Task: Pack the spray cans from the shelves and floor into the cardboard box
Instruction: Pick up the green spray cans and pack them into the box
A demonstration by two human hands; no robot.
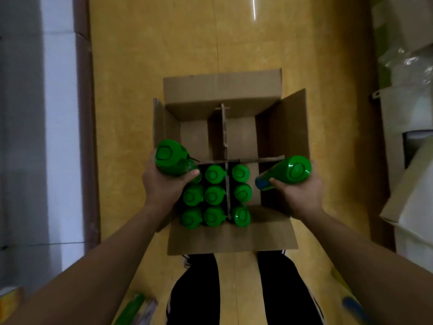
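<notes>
Open brown cardboard box (222, 90) w/ dividers on yellow floor (152, 43): 8 green-capped spray cans (213, 195) visible upright, near compartments. Your L hand (164, 186) grips a green left can (171, 158), R hand (301, 194) a green right can (290, 171), both above box.

I count 8 green-capped spray cans (214, 195) standing in 1 cardboard box (222, 90) at frame centre: 5 left of its divider, 3 right of it. A 9th may sit under my left hand (164, 186); I cannot tell. My 2 hands hold 2 more: left can (169, 158), and right can (288, 172) in my right hand (302, 195). The box shows 4 compartments.
</notes>
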